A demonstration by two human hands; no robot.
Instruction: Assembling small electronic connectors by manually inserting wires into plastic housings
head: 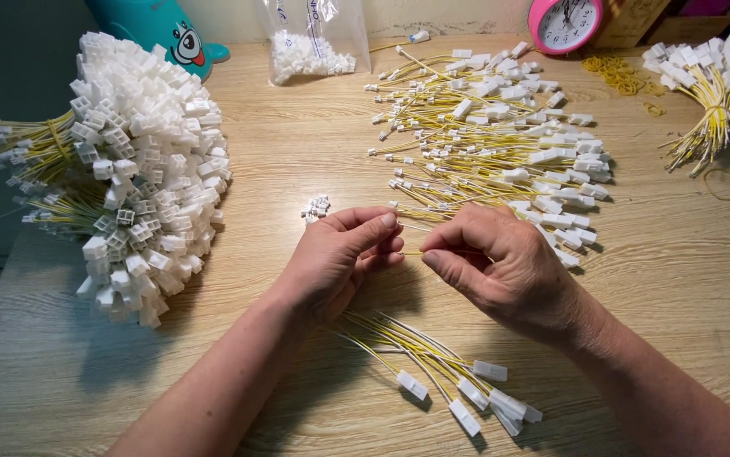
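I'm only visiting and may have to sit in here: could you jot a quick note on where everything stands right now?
Left hand and right hand pinch one thin yellow wire between them, above the wooden table.
Done, by the look of it: big bundle of wires with white connectors at left, a smaller bundle at far right.
Left: loose pile of wires ahead, a few wires under the wrists, small white housings by the left hand, a bag of more behind.

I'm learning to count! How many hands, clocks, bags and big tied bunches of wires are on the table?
Hands: 2, left hand and right hand
Clock: 1
Bag: 1
Tied bunches: 2, left bunch and right bunch
Total: 6
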